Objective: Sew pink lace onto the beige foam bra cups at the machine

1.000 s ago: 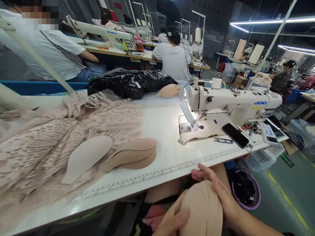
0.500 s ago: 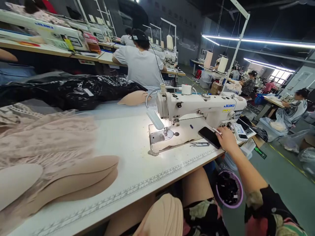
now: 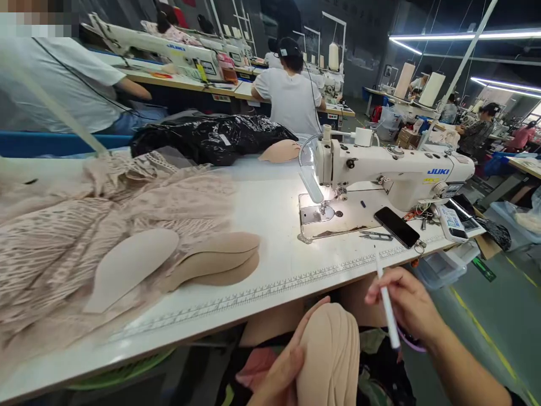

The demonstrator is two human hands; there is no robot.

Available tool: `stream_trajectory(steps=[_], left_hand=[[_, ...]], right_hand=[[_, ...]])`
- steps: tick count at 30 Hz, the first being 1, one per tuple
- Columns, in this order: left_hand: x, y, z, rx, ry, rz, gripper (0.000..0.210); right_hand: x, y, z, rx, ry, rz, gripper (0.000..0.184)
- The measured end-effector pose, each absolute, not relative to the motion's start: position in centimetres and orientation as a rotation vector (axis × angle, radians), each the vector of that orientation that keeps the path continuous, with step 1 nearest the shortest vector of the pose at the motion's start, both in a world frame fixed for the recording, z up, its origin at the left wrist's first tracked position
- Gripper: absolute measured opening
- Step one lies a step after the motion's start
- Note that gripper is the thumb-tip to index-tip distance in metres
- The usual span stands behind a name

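My left hand (image 3: 284,369) is closed round the side of a stack of beige bra cups (image 3: 332,352), held upright over my lap below the table's front edge. Between the fingers of my right hand (image 3: 408,301) is a slim white pen (image 3: 390,321), its tip pointing up toward the table edge. A black phone (image 3: 396,226) and thread snips (image 3: 376,235) lie on the table just beyond that hand. Behind them stands a white sewing machine (image 3: 393,169) with its lamp lit. More bra cups (image 3: 215,256) rest on patterned beige mesh fabric (image 3: 54,242) at the left.
A printed ruler strip (image 3: 270,288) runs along the table's front edge. Black plastic bags (image 3: 211,135) lie at the back, beside a lone beige cup (image 3: 279,151). Clear plastic bins (image 3: 443,265) hang below the right end. A person in a white shirt (image 3: 291,93) sits beyond.
My right hand has come away from beside the phone, bringing the pen toward the stack of bra cups. My left hand has come into view on the stack. The view has swung left.
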State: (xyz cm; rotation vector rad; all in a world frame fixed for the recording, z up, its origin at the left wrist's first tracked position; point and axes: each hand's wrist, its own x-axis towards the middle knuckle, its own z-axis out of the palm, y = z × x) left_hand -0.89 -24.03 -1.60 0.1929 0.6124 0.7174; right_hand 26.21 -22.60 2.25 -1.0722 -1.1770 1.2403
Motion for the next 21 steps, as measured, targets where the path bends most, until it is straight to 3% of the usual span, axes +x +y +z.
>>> stream_trajectory(steps=[4, 8, 12, 16, 21], left_hand=[[-0.1, -24.2, -1.7, 0.173, 0.597, 0.642, 0.075], [0.2, -24.7, -0.8, 0.257, 0.679, 0.607, 0.060], [-0.5, -24.6, -1.4, 0.268, 0.682, 0.628, 0.056], [-1.2, -24.1, -4.3, 0.194, 0.618, 0.674, 0.065], [-1.1, -24.2, -4.8, 0.198, 0.560, 0.649, 0.057]], right_hand=[[19.1, -24.8, -0.9, -0.887, -0.834, 1.237, 0.046], [16.7, -25.0, -1.7, -0.848, -0.571, 1.278, 0.041], [16.6, -24.7, -1.2, -0.849, -0.497, 1.280, 0.040], [16.5, -23.9, -0.3, -0.781, -0.523, 1.304, 0.038], [16.4, -23.5, 0.1, -0.739, -0.605, 1.279, 0.034]])
